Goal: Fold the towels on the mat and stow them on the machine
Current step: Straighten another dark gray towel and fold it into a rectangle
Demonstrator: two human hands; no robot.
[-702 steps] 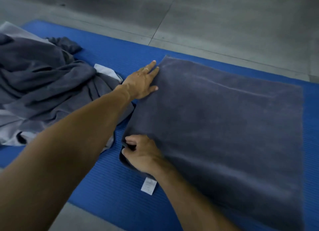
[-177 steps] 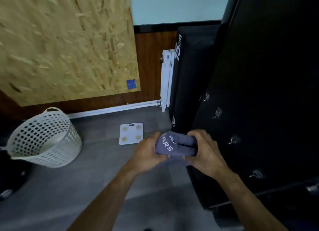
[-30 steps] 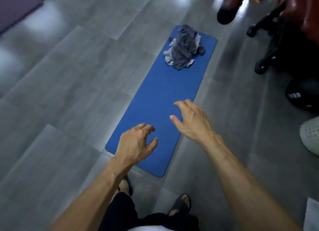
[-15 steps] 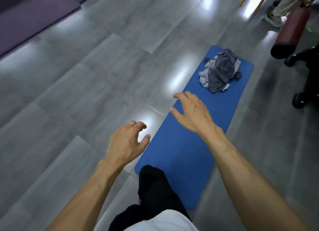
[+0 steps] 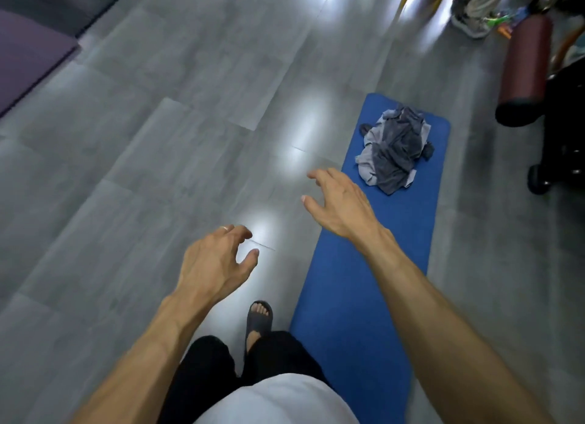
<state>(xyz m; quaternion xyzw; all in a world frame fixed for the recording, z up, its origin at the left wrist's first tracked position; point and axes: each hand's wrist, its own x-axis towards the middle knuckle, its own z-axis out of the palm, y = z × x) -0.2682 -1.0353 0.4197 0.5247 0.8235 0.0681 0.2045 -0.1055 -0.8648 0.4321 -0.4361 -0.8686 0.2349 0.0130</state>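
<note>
A crumpled heap of grey towels (image 5: 394, 149) lies at the far end of the long blue mat (image 5: 357, 312) on the grey floor. My right hand (image 5: 340, 203) hangs in the air above the mat's left edge, fingers spread and loosely bent, holding nothing, well short of the heap. My left hand (image 5: 217, 260) floats over the bare floor to the left of the mat, fingers loosely curled and empty, a ring on one finger. The machine is out of view.
My sandalled foot (image 5: 259, 320) stands on the floor just left of the mat. Black gym equipment (image 5: 563, 129) with a maroon roller pad (image 5: 527, 62) stands right of the mat. Another person's legs (image 5: 478, 8) show at the top right. A purple mat (image 5: 28, 59) lies far left.
I have walked along the mat's left side; the towel heap is nearer and further right in view. Both hands stay raised and empty.
</note>
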